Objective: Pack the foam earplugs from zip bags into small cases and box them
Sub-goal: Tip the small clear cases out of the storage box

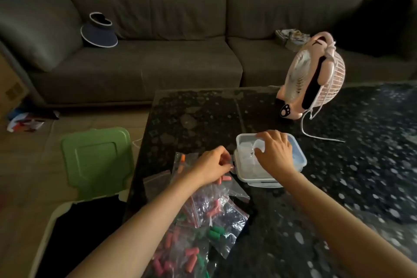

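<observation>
A heap of clear zip bags [203,221] with pink, green and orange foam earplugs lies at the near left of the dark speckled table. My left hand [213,166] hovers over the bags, fingers pinched around pink earplugs [224,179]. Just to its right stands a clear plastic box [297,160] with small clear cases inside. My right hand [274,150] reaches into the box, its fingers closed on a small clear case [259,144].
A pink desk fan [313,79] with its white cord stands at the table's far side. A green lid [97,160] leans on a bin left of the table. A grey sofa [158,52] with a visor hat [99,31] fills the background.
</observation>
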The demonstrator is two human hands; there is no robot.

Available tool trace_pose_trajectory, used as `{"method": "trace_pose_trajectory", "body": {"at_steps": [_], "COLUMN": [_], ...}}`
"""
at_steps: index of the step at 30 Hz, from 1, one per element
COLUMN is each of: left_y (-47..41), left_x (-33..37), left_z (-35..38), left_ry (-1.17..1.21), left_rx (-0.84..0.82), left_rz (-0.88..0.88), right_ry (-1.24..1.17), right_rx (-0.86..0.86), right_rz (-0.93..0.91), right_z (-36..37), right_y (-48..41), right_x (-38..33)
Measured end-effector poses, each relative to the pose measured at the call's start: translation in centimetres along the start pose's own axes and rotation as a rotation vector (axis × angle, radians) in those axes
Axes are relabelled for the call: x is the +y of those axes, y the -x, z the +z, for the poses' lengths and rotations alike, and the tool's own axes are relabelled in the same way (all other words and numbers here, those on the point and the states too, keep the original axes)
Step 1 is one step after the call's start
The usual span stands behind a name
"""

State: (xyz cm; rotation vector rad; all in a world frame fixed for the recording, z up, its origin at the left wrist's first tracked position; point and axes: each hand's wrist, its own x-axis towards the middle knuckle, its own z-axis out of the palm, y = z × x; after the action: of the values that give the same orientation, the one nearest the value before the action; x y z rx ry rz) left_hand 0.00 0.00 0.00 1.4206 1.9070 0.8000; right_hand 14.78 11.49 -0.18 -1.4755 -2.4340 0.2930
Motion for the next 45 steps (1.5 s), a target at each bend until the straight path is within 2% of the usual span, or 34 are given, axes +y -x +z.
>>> {"method": "trace_pose_trajectory", "body": {"at_steps": [2,5,9,14,17,20,25,28,33,36,37,38,40,42,45], "left_y": [-0.1,-0.7,-1.4,-2.0,-1.9,-1.4,-1.0,-0.9,-0.6,-0.7,-0.7,-0.9,-1.2,-1.5,-1.7], "left_x": [0.6,1.5,2.8,3.6,4.1,4.4,3.8,3.6,3.4,3.7,3.8,3.7,3.2,2.4,0.7], "left_z": [0.7,1.7,2.3,3.5,3.6,3.3,3.1,3.5,4.0,4.4,4.6,4.8,5.4,6.2,7.3], "left_ry": [0.095,0.063,0.01,0.203,0.303,0.406,0.481,0.557,0.618,0.703,0.628,0.454,0.109,-0.121,-0.525], "left_rx": [-0.007,0.055,0.1,0.067,0.027,-0.032,-0.051,0.039,0.167,0.216,0.239,0.248,0.198,0.039,-0.191], "left_rz": [-0.023,-0.06,-0.212,-0.343,-0.379,-0.417,-0.312,-0.215,-0.006,-0.052,-0.097,-0.124,-0.073,0.039,0.125], "right_ry": [-0.012,0.021,0.056,-0.24,-0.341,-0.504,-0.59,-0.717,-0.759,-0.874,-0.928,-0.983,-1.07,-1.117,-1.173], "right_rx": [0.015,0.044,0.155,-0.008,-0.101,-0.086,-0.024,0.03,0.07,0.021,0.001,-0.017,-0.032,-0.048,-0.126], "right_rz": [0.001,0.026,0.179,0.501,0.608,0.659,0.606,0.573,0.547,0.553,0.56,0.576,0.648,0.691,0.61], "right_z": [0.0,0.3,-0.3,-1.4,-1.5,-1.6,-1.5,-2.0,-3.0,-3.5,-3.8,-4.1,-4.6,-4.8,-4.7], "right_y": [0.3,0.2,0.0,0.1,0.0,0.2,0.8,1.0,1.6,2.3,2.6,2.8,3.2,3.7,4.3], "right_x": [0.4,1.1,2.6,3.8,5.0,6.1,7.0,7.0,8.2,9.0,9.1,9.2,9.8,10.7,12.2]}}
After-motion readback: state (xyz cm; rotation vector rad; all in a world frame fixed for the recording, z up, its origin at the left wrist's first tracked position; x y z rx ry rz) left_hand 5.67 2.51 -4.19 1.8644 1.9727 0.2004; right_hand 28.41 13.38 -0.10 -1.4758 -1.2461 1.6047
